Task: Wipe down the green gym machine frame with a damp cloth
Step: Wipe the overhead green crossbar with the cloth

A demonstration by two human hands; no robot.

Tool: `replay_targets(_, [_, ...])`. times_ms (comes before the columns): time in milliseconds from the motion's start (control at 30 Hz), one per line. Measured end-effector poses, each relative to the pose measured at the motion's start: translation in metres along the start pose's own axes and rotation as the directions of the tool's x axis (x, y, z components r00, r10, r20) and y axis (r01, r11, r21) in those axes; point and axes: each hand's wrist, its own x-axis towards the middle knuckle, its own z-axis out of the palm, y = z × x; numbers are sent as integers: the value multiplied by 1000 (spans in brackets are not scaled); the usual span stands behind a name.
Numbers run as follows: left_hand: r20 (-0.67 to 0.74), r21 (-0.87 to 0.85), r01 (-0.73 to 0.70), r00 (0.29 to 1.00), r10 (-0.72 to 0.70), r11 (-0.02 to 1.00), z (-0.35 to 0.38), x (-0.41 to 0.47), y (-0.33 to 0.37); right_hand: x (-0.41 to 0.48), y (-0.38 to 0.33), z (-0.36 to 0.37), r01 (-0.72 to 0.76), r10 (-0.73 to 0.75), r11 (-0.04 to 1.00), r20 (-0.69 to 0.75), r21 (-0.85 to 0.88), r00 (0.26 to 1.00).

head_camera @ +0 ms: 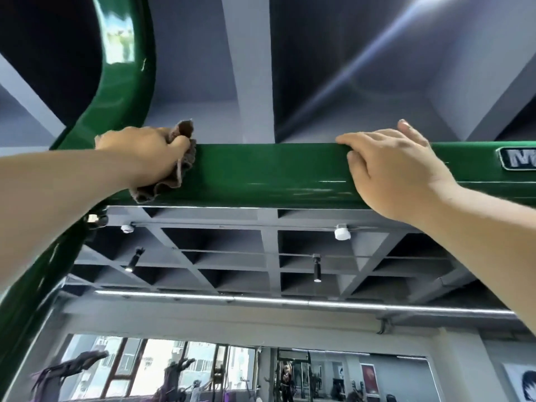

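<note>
- Well, the grey ceiling with its big beams is far above and behind both grips.
- The green frame has a long shiny bar that runs flat from one grip to the other. Past the left grip it bends, one part going up and one part going down.
- The right grip lies flat and wide on the bar and holds nothing. Its fingers reach over the top edge.
- The left grip is curled around the cloth and pushes it on the bar, near the bend.
- The brown cloth is bunched up. It sticks out above and below the left grip and touches the bar.
- A dark label with white letters sits on the bar just past the right grip.
- A small white lamp shows under the bar, nearer the right grip.
</note>
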Motion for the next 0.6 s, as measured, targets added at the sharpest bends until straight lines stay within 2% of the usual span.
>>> replay_targets(67, [44, -71, 24, 999, -21, 997, 2, 1, 38, -9, 20, -3, -35, 32, 999, -83, -36, 996])
replay_targets(233, [113, -183, -140, 980, 162, 973, -2, -4, 153, -33, 99, -17, -126, 115, 990, -157, -57, 981])
replay_targets(400, [124, -261, -283, 938, 323, 923, 0, -28, 280, -59, 172, -44, -234, 235, 971, 0, 48, 972])
replay_targets(500, [117, -310, -309, 926, 359, 899, 3, -41, 339, -74, 213, -51, -233, 229, 969, 58, 79, 972])
replay_targets(600, [-9, -252, -334, 939, 343, 908, 10, -40, 390, -81, 251, -58, -249, 241, 961, 75, 118, 968])
